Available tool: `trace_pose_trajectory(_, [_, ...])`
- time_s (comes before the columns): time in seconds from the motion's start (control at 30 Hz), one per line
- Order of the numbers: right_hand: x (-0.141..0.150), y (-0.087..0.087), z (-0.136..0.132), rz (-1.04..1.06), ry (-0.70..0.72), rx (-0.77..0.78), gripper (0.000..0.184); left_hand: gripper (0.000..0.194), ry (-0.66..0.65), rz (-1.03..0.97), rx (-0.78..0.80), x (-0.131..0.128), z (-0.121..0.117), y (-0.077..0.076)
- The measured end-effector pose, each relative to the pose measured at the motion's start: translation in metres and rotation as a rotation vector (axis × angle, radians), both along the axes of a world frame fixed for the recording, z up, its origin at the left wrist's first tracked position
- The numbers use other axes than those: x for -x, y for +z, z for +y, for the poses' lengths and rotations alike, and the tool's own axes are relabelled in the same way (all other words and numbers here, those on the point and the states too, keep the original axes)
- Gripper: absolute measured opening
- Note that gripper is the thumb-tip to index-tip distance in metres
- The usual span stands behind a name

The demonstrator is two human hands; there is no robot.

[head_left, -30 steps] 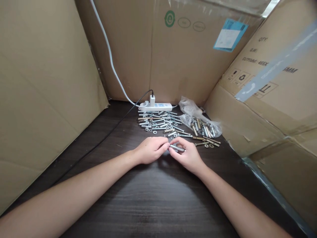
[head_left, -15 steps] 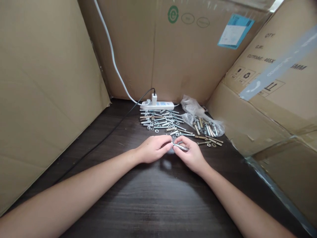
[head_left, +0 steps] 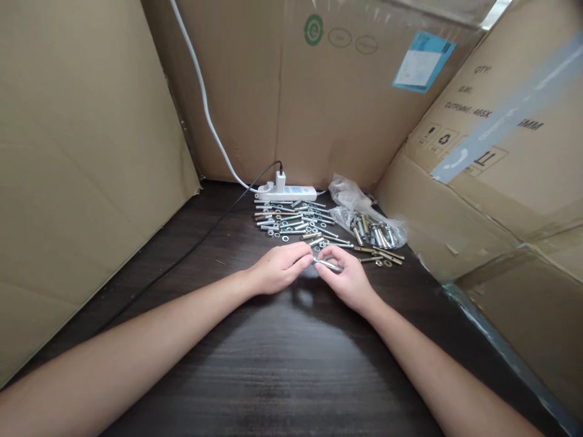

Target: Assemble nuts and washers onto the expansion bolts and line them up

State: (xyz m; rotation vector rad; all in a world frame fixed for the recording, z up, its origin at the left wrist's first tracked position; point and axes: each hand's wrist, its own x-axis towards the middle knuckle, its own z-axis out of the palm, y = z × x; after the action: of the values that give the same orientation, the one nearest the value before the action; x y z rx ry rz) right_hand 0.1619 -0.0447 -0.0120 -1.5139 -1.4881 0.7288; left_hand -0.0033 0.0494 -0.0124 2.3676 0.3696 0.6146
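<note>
Above the dark table (head_left: 273, 376), left hand (head_left: 281, 268) and right hand (head_left: 348, 284) pinch a metal bolt (head_left: 330, 266), its left end hidden.

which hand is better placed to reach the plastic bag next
Probably the right hand: it is nearer the plastic bag, which lies beyond it, slightly right. That hand holds a metal bolt, though; the left hand is farther off.

Table (head_left: 273, 370), dark, wood-grained. Bearing: white power strip (head_left: 294, 195), black cable (head_left: 203, 239), loose bolts (head_left: 291, 232), washers (head_left: 285, 238), nuts (head_left: 379, 263); at right, clear bag (head_left: 342, 189) of bolts.
</note>
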Motion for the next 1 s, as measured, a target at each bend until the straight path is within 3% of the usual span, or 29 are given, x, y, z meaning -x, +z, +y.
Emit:
trace_pose_trajectory(0.2, [-0.001,0.001,0.0013,-0.005,-0.022,0.004,0.018,0.015,0.042,0.005,0.018,0.0009,-0.003,0.0002])
trace_pose_trajectory(0.4, [0.0009,0.0024,0.0012,0.001,-0.014,0.017,0.017,0.014,0.065,-0.021,0.006,0.0012,-0.0016,0.0002])
trace_pose_trajectory(0.57, [0.0004,-0.0004,0.0014,-0.012,-0.001,0.013,0.016,0.027,0.028,-0.014,-0.01,-0.0007,0.0009,-0.0015])
trace_pose_trajectory(0.73, [-0.001,-0.0037,0.0021,-0.008,-0.003,0.011,0.017,0.014,0.046,-0.003,0.017,0.001,-0.0019,-0.0022])
trace_pose_trajectory(0.87, [-0.0011,-0.0044,0.0027,-0.013,-0.012,0.016,0.016,0.025,0.072,-0.01,0.012,0.0027,-0.0039,-0.0024])
trace_pose_trajectory(1.0, [-0.001,-0.0047,0.0026,-0.019,-0.019,0.024,0.017,0.016,0.129,-0.017,-0.006,0.001,-0.0033,-0.0025])
